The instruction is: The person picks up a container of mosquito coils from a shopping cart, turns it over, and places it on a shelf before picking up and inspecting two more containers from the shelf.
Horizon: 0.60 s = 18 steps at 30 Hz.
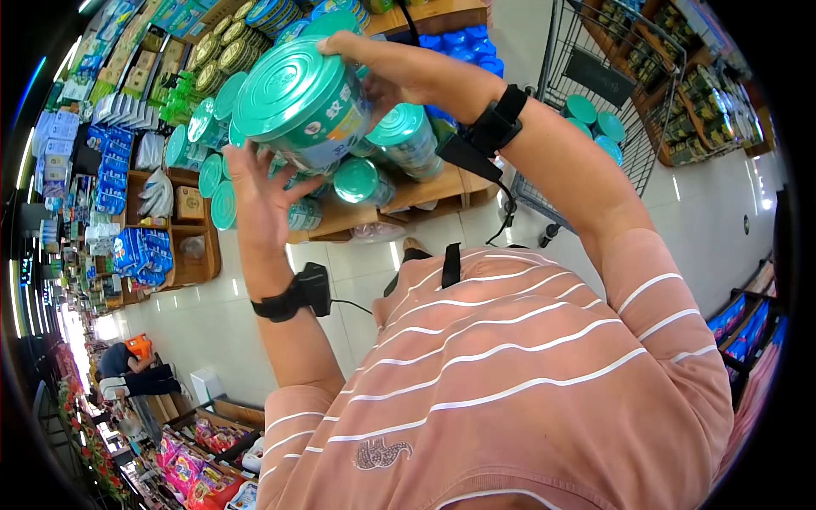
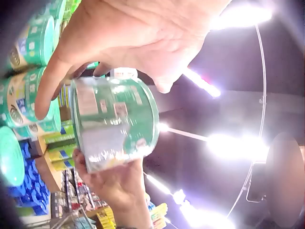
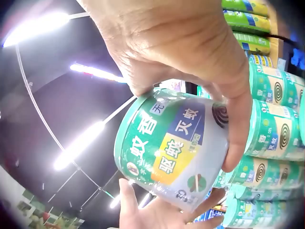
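A round plastic tub of mosquito coils [image 1: 289, 98] with a ridged green lid is held up over the display. My right hand [image 1: 371, 70] grips its right side, thumb over the lid's edge and fingers around the wall. In the right wrist view the coloured label of the tub [image 3: 167, 143] faces the camera, with that hand [image 3: 176, 47] across it. My left hand [image 1: 265, 191] is spread, its fingers at the tub's near left side. The left wrist view shows this left hand [image 2: 138, 38] with fingers extended beside the tub [image 2: 116, 121].
Several matching tubs [image 1: 399, 127] are stacked on a wooden display [image 1: 433, 191] below and behind. A shopping cart [image 1: 599, 81] with several green-lidded tubs stands at right. Shelves of blue packs [image 1: 143, 253] line the left. Other people [image 1: 127, 370] are far off at lower left.
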### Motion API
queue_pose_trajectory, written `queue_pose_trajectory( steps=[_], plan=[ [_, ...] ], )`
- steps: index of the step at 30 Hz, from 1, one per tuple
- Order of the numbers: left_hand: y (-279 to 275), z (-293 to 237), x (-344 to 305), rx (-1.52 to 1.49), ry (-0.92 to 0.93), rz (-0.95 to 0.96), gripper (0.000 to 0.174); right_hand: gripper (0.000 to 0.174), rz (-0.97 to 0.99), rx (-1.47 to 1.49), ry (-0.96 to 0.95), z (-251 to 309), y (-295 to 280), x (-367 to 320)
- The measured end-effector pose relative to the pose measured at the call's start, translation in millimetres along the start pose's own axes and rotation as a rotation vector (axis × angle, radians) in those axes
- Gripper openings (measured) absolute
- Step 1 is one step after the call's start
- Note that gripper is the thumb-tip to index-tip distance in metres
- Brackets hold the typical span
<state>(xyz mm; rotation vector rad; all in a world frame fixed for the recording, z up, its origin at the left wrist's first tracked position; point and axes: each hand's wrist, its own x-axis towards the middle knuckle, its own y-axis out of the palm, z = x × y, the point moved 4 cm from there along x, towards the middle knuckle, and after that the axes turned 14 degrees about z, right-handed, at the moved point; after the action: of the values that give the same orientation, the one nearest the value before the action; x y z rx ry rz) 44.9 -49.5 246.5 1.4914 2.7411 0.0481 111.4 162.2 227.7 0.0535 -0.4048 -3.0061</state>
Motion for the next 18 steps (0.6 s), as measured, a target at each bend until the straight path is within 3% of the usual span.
queue_pose_trajectory(
  steps=[6, 9, 10, 14, 18],
  plan=[
    [-6.5, 1.8, 11.3, -0.144, 0.067, -0.084, 0.081, 0.085, 0.064, -0.052, -0.027, 8.1, 36.6, -21.9],
    [-22.1, -3.2, 15.0, -0.310, 0.043, -0.017, 0.075, 0.096, 0.086, -0.039, -0.041, 11.2, 33.4, -33.3],
    [-20.4, -7.4, 12.5, -0.374, 0.039, -0.030, 0.073, 0.108, 0.070, -0.038, -0.016, 20.2, 32.7, -45.9],
    [-29.0, -7.5, 15.7, -0.460, 0.049, -0.022, 0.067, 0.117, 0.002, -0.041, -0.049, 26.5, 14.0, -40.7],
    [-35.6, 3.8, 23.4, -0.502, 0.047, 0.021, 0.067, 0.119, 0.099, -0.052, -0.010, 19.4, 11.6, -34.3]
  ],
)
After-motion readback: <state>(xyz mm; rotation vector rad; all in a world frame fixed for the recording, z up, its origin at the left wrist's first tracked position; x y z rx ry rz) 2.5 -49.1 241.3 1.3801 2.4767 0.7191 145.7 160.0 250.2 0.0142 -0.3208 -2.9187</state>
